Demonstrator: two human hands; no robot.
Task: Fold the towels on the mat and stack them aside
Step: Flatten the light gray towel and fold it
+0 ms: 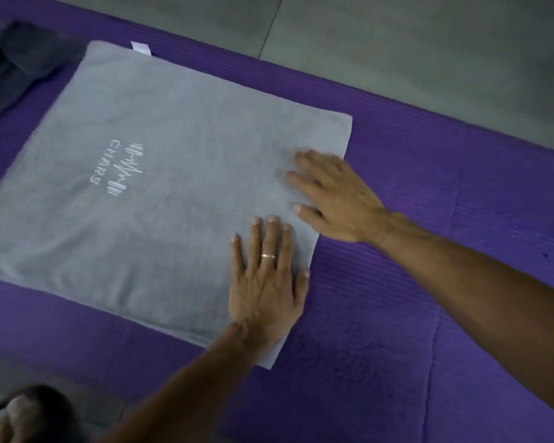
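Here the grey towel is lying flat on the purple mat, its near right corner hanging just over the mat's ribbed surface toward the person. Both hands are resting palm-down on its right end: the left hand, wearing a ring, is pressing with straight, slightly spread fingers near the right edge, and the right hand is lying just beyond it, fingers spread and blurred, pinching nothing. The cloth is looking soft, light and limp, probably already doubled judging by its thick edges, so it is likely sagging wherever it is lifted by one point. Taking it by the two right corners, one in each hand, seems the safest hold for carrying that edge across toward the white logo. A small white tag is sticking out at the far edge. A dark bundle of cloth is sitting at the far left of the mat, perhaps more towels; I cannot tell.
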